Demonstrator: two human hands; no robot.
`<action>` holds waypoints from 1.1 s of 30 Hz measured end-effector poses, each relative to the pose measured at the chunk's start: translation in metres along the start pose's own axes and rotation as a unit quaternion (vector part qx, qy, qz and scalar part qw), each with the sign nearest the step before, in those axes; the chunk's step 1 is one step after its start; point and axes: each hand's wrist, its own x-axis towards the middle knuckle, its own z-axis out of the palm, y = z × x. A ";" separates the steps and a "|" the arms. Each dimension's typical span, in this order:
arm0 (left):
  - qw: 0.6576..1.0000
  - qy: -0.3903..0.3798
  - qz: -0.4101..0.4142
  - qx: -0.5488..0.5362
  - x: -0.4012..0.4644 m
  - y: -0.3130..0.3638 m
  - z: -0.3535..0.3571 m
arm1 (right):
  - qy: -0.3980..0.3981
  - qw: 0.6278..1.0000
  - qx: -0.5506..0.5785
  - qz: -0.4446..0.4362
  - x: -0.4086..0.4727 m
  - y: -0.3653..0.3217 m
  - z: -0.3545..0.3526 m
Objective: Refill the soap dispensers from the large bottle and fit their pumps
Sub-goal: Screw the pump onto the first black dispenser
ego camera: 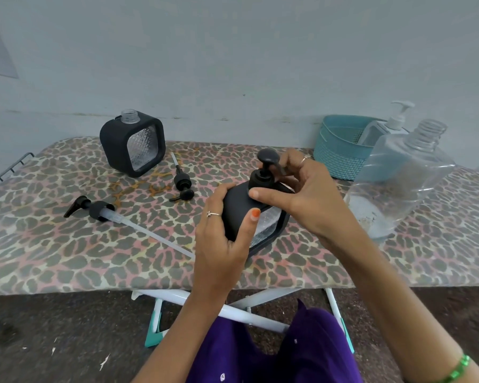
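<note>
Right now my left hand grips the body of the black square dispenser near the middle of the ironing board, thumb across its patterned clear window, while my right hand has thumb and fingers curled round the collar of its black pump, which sits in the neck. I judge I am screwing it down. The dispenser leans away from me, so if the threads cross, the collar will jam crooked and soap may seep out; a hard twist could also slip the smooth body out of my left grip. The second dispenser stands at the far left with its neck open, and its small pump lies between the two. A long-tubed pump lies to the left, well apart. The large bottle stands uncapped just beside my right wrist, tilted in this wide view, so a careless elbow could knock it over. A teal basket sits behind.
</note>
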 end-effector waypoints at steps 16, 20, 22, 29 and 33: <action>1.000 -0.009 0.002 -0.001 0.001 -0.001 0.000 | -0.021 0.998 0.028 -0.043 -0.005 0.001 -0.001; 1.000 -0.020 0.007 0.000 0.001 -0.003 0.000 | 0.035 0.999 -0.002 -0.032 -0.002 0.003 0.008; 1.000 -0.014 0.008 -0.003 0.001 -0.002 0.000 | 0.040 0.998 -0.023 -0.035 -0.002 0.003 0.012; 1.000 -0.001 0.009 0.002 0.001 -0.002 0.000 | -0.062 0.997 0.036 -0.020 -0.006 0.001 -0.003; 1.000 -0.001 0.008 0.004 0.001 0.000 0.000 | -0.025 0.998 0.047 -0.022 -0.005 0.006 -0.002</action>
